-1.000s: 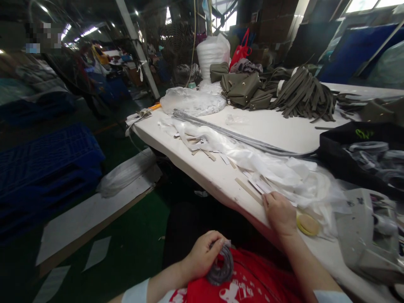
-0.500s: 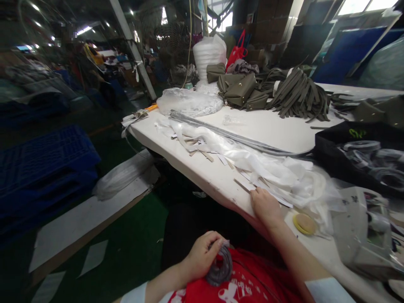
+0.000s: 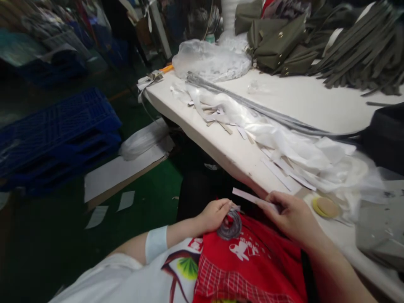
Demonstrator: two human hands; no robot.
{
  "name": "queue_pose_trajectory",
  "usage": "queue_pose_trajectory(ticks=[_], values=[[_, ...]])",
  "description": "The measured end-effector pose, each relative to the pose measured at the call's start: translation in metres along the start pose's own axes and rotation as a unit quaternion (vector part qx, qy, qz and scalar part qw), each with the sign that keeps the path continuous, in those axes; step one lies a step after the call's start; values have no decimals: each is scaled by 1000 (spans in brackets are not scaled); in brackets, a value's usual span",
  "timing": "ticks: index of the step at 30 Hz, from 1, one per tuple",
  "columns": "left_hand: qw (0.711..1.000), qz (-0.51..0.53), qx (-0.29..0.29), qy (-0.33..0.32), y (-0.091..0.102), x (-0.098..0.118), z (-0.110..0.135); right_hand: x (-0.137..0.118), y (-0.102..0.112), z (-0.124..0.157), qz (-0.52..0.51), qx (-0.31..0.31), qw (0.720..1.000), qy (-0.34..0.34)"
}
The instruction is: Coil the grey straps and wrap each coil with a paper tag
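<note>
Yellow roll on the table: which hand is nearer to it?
Right. The right hand, holding a pale strip, is close to the yellow roll; the left hand, gripping a gray coil, is farther off, by the red cloth.

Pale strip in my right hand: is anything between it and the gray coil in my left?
Nothing visible stands in the gap between the pale strip, held in the right hand, and the gray coil; only the left hand holding it covers part of the coil's edge.

Can read no words. Can make out white characters (image 3: 254, 251) on the red apron (image 3: 268, 273), beside a printed white figure (image 3: 240, 250), too blurred to decipher; likewise dark marks (image 3: 376, 192) on the grey device (image 3: 377, 225) at right.
</note>
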State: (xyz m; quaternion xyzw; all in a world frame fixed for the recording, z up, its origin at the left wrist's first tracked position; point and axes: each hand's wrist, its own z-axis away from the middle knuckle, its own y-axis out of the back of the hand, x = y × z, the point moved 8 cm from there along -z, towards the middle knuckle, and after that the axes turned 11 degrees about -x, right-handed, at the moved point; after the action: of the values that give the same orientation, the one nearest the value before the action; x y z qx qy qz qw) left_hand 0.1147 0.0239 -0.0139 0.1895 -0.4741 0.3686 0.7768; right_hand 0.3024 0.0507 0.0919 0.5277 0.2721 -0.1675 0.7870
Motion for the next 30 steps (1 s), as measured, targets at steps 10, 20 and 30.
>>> queue_pose_trajectory(ticks=[10, 20, 30], values=[[1000, -28, -6, -4, -5, 2, 0, -49, -54, 18, 129, -162, 978, 29], [997, -67, 25, -24, 8, 13, -1, -33, -81, -13, 61, -185, 980, 44], [979, -180, 3, -96, 1, 37, 1, -5, -78, -31, -185, -115, 975, 41]])
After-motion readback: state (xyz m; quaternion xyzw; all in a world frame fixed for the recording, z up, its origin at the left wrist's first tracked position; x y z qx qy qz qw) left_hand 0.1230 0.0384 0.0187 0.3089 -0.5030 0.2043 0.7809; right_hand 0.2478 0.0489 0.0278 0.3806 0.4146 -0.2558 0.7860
